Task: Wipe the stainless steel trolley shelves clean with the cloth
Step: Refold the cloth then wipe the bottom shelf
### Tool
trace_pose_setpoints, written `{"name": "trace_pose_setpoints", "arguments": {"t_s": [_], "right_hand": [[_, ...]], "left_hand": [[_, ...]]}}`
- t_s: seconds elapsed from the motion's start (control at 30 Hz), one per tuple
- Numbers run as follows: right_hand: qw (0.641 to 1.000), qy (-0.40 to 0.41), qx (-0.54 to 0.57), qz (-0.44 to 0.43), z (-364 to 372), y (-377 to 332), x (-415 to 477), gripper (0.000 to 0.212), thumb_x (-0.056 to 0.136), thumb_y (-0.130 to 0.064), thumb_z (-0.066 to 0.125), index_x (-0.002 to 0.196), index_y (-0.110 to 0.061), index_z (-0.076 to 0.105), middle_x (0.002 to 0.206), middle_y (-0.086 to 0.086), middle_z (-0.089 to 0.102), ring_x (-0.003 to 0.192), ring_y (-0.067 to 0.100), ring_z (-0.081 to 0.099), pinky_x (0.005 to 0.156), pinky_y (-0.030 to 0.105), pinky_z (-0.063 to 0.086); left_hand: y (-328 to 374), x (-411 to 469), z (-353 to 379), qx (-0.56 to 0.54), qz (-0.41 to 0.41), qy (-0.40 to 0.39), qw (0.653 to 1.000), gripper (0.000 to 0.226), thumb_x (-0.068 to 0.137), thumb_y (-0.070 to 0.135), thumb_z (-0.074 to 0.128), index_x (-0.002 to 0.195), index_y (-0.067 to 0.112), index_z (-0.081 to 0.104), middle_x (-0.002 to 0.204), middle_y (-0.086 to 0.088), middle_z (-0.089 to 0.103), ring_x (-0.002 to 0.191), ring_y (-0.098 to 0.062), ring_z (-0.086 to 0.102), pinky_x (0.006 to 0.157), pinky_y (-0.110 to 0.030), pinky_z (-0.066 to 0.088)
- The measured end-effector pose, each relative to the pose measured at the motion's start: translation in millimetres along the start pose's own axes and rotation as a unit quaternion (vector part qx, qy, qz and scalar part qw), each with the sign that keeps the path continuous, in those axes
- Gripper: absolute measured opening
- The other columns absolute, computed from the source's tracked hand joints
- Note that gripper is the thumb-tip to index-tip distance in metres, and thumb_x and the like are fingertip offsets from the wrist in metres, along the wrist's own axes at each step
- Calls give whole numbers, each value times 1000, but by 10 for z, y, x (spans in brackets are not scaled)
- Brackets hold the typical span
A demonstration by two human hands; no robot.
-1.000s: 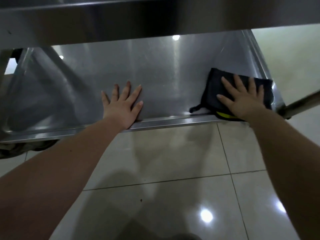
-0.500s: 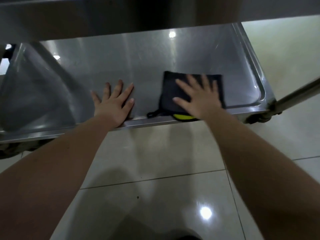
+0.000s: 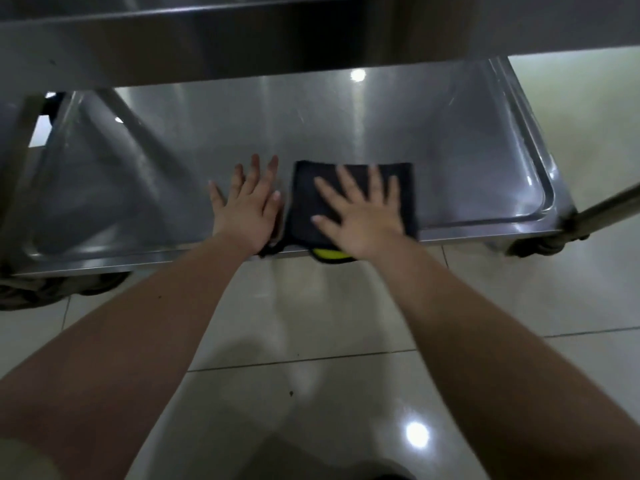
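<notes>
no readable text, label or number shows anywhere.

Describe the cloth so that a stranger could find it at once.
Look at the lower steel shelf of the trolley, near its front edge. There the right hand lies flat on a dark square cloth, the only dark thing there, with a yellow tab.

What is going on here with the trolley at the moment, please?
A person is wiping the lower shelf of a stainless steel trolley. The right hand presses flat on a dark cloth near the shelf's front edge, fingers spread. The left hand rests flat on the bare steel right beside it, seemingly for support. An upper shelf overhangs above.
</notes>
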State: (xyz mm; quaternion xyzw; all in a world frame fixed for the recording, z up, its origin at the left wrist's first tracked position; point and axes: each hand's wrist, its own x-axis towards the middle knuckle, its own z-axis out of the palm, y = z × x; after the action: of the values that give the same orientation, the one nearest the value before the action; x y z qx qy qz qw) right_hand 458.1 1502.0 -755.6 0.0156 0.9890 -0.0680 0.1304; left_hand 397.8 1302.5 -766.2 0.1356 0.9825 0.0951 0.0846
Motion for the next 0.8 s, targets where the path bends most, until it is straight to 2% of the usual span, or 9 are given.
{"name": "trace_pose_setpoints", "arguments": {"t_s": [0.1,0.17,0.27,0.37,0.43,0.53,0.6,0.67,0.8], "right_hand": [[998,-43,28,-37,2,-494,78,64,95,-69,19,151,-50,-5,161,-12,-22,144,38,-26,112,62,-17],[997,-4,80,-22,-77,-429,156,58,99,-60,30,153,-44,15,164,-8,-1,148,37,-9,116,58,-7],[992,82,90,26,-221,-77,261,51,99,-45,46,146,-26,37,158,0,29,145,33,16,115,49,14],[994,33,106,19,-300,68,245,44,99,-39,51,138,-20,47,147,3,44,139,31,32,113,49,21],[989,66,135,16,-342,-6,179,27,96,-29,59,118,-14,55,124,9,57,120,31,47,99,41,36],[987,106,120,31,-401,-125,53,15,93,-15,59,104,-13,49,111,10,57,110,30,45,84,36,33],[987,104,117,44,-415,-178,-39,21,93,-12,57,112,-13,49,115,9,55,113,30,43,88,37,31],[993,89,60,45,-412,-228,-142,25,94,-16,54,119,-15,51,121,8,53,116,30,42,94,37,31],[995,86,-17,37,-577,-384,-353,28,91,-15,55,118,-16,55,121,7,51,115,29,43,94,36,33]], "left_hand": [[-80,-45,-31,-130,-8,86,988,53,106,33,22,157,31,5,165,-2,5,152,-27,0,121,-52,1],[-116,-64,-88,-165,-9,115,979,56,105,28,34,157,25,13,163,-4,18,151,-27,5,121,-49,-1],[-3,5,-218,-93,52,123,987,59,101,23,43,155,18,21,158,-5,31,151,-27,10,122,-48,-4],[251,169,-311,-21,129,45,990,59,102,30,42,155,19,19,161,-5,25,151,-26,4,120,-50,-4],[395,233,-289,15,138,-32,990,68,102,40,41,157,20,7,164,-5,13,151,-26,-4,119,-55,-3],[487,233,-286,30,120,-87,989,75,101,46,43,157,23,-1,163,-6,16,151,-29,-3,115,-64,-2],[459,187,-337,48,140,-80,986,63,101,41,46,155,24,20,156,-8,33,149,-30,14,115,-64,1],[395,110,-417,95,175,-50,979,38,100,33,48,137,23,48,137,-7,52,136,-29,36,117,-60,4],[271,-163,-546,108,177,-16,978,24,99,27,47,120,19,57,119,-5,57,123,-28,42,118,-50,6]]}}
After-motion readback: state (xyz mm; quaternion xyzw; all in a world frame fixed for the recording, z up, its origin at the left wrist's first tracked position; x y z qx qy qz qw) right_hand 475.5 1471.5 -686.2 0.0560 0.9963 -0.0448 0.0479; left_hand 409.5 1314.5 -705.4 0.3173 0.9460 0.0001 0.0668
